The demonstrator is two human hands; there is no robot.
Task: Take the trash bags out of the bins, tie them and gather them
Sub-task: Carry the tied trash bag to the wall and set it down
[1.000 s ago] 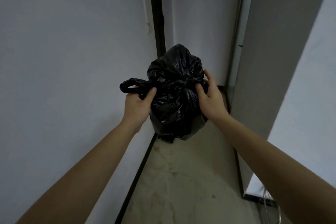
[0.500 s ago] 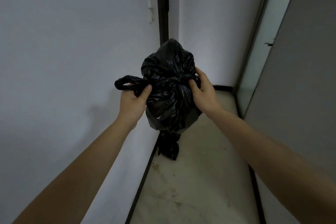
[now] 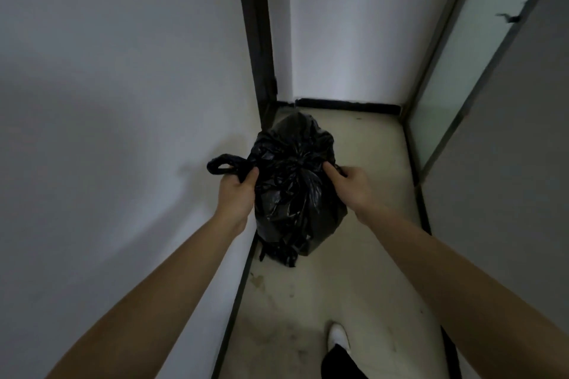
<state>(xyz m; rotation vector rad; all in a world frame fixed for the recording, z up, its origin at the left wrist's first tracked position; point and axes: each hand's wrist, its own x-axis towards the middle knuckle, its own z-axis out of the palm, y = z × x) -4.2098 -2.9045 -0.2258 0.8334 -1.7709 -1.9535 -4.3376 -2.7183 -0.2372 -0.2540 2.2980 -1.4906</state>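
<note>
A full black trash bag (image 3: 295, 188) hangs in front of me over the floor, its mouth gathered into a knot at the middle. My left hand (image 3: 237, 194) grips the bag's left handle loop, which sticks out to the left. My right hand (image 3: 351, 184) pinches the plastic on the bag's right side; the right loop is hidden behind the fingers. Under the held bag, part of a second black trash bag (image 3: 281, 255) lies on the floor against the left wall.
I stand in a narrow corridor with a pale stained floor (image 3: 354, 255). A white wall (image 3: 107, 132) runs along the left, a dark door frame (image 3: 258, 40) stands ahead, and a glass partition (image 3: 468, 55) runs on the right. My white shoe (image 3: 338, 337) shows below.
The view has tilted downward and moved forward. The held bag now sits lower and closer to the floor, above the second bag. Both hands keep their grips.
</note>
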